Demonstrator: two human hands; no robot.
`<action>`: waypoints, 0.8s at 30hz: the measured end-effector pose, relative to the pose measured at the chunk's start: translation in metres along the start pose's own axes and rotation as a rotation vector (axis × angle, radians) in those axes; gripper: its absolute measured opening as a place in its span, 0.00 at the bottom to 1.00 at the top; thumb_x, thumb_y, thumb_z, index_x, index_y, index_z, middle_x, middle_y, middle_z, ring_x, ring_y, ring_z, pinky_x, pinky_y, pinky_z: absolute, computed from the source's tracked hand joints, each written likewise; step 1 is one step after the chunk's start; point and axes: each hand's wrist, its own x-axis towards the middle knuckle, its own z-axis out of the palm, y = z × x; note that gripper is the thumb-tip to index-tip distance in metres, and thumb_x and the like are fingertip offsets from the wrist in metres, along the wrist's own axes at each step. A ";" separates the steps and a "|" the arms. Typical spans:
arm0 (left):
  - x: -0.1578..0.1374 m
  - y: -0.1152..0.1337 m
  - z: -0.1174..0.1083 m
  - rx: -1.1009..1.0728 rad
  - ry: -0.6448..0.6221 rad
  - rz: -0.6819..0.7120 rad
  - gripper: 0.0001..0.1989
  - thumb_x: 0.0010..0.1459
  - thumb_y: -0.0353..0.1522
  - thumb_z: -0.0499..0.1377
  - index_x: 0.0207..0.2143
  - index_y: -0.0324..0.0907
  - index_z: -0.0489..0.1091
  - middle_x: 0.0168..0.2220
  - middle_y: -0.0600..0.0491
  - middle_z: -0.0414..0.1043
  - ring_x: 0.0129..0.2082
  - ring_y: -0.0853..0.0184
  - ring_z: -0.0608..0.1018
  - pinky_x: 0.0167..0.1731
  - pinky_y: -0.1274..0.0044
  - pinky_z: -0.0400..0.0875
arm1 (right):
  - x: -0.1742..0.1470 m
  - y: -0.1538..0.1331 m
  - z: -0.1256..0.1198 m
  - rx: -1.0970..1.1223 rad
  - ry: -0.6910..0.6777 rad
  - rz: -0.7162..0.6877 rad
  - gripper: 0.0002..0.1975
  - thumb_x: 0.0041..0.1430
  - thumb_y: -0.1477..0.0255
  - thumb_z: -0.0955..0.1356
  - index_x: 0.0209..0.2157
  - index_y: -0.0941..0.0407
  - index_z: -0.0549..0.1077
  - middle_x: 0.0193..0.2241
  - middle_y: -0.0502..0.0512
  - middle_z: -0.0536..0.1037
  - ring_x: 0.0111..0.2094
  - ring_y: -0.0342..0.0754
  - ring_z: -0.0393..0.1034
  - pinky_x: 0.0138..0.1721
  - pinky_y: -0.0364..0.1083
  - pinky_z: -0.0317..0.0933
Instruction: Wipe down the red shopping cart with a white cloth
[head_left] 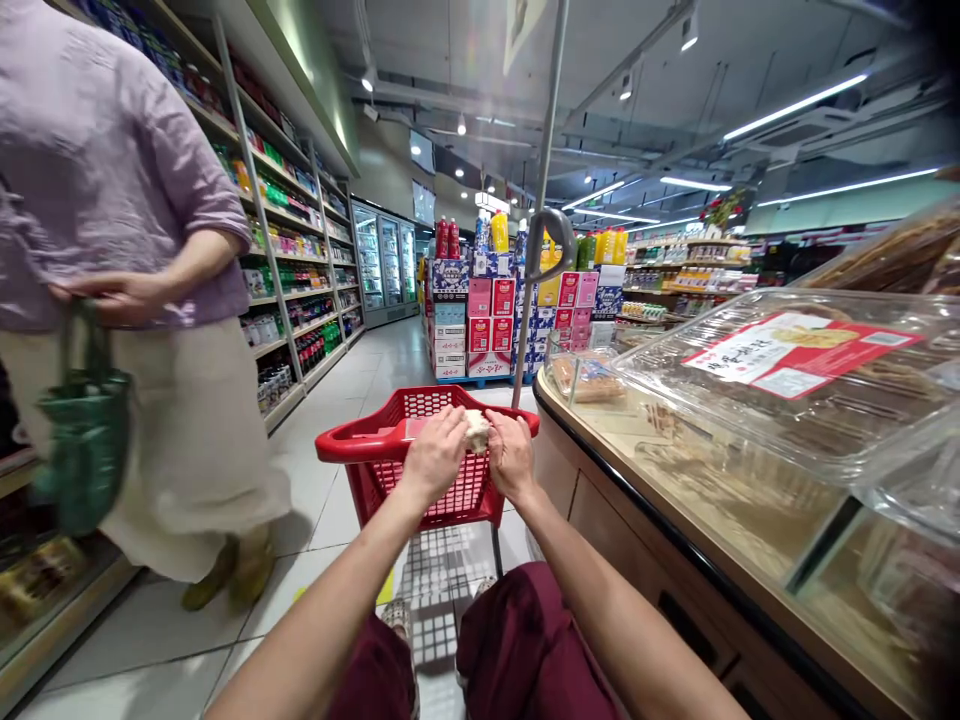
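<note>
In front of me is a red plastic shopping cart (382, 447) with a perforated basket. My left hand (436, 450) is closed over its handle, right of the middle. My right hand (511, 450) grips the handle close to its right end. Between the two hands sits a small cream-white, crumpled thing (477, 430) that the fingertips touch; its kind I cannot make out. Fingers hide part of the handle and of this white thing.
At the left, a person in a lilac top (112, 150) carries a green bag (86, 430) beside drink shelves (300, 240). A wooden display counter (592, 500) with clear plastic food boxes (795, 350) runs along my right. Stacked drink cartons (487, 320) stand ahead.
</note>
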 end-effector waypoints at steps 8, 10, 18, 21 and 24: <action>-0.010 -0.023 -0.011 0.068 0.025 -0.188 0.20 0.59 0.35 0.42 0.44 0.37 0.68 0.50 0.46 0.67 0.53 0.62 0.65 0.54 0.67 0.59 | -0.001 0.001 0.005 -0.094 -0.056 -0.041 0.18 0.61 0.66 0.55 0.46 0.53 0.69 0.46 0.54 0.72 0.49 0.51 0.60 0.55 0.56 0.38; -0.009 -0.024 -0.011 0.055 0.007 -0.104 0.19 0.58 0.35 0.42 0.44 0.39 0.68 0.51 0.48 0.66 0.54 0.63 0.65 0.55 0.68 0.59 | 0.001 0.002 0.006 -0.075 -0.071 -0.032 0.17 0.61 0.67 0.55 0.44 0.52 0.71 0.44 0.52 0.73 0.48 0.50 0.61 0.55 0.56 0.38; -0.014 -0.057 -0.033 0.255 -0.166 -0.370 0.22 0.58 0.39 0.38 0.30 0.41 0.69 0.32 0.48 0.72 0.35 0.62 0.73 0.38 0.70 0.66 | 0.017 0.017 0.008 -0.016 -0.039 0.051 0.12 0.56 0.67 0.60 0.37 0.54 0.72 0.36 0.51 0.75 0.43 0.48 0.63 0.54 0.53 0.37; -0.012 -0.029 -0.024 0.318 -0.099 -0.314 0.21 0.59 0.38 0.38 0.30 0.40 0.68 0.30 0.48 0.71 0.33 0.62 0.72 0.36 0.71 0.65 | 0.027 0.031 0.005 -0.034 -0.101 0.061 0.13 0.57 0.68 0.59 0.37 0.54 0.72 0.35 0.51 0.75 0.42 0.48 0.63 0.54 0.55 0.38; -0.008 0.007 -0.010 0.286 -0.044 -0.219 0.18 0.59 0.32 0.39 0.38 0.40 0.68 0.33 0.47 0.71 0.34 0.63 0.72 0.36 0.71 0.66 | 0.033 0.039 0.008 -0.086 -0.162 0.064 0.16 0.59 0.70 0.55 0.41 0.54 0.71 0.44 0.55 0.71 0.49 0.50 0.59 0.54 0.57 0.40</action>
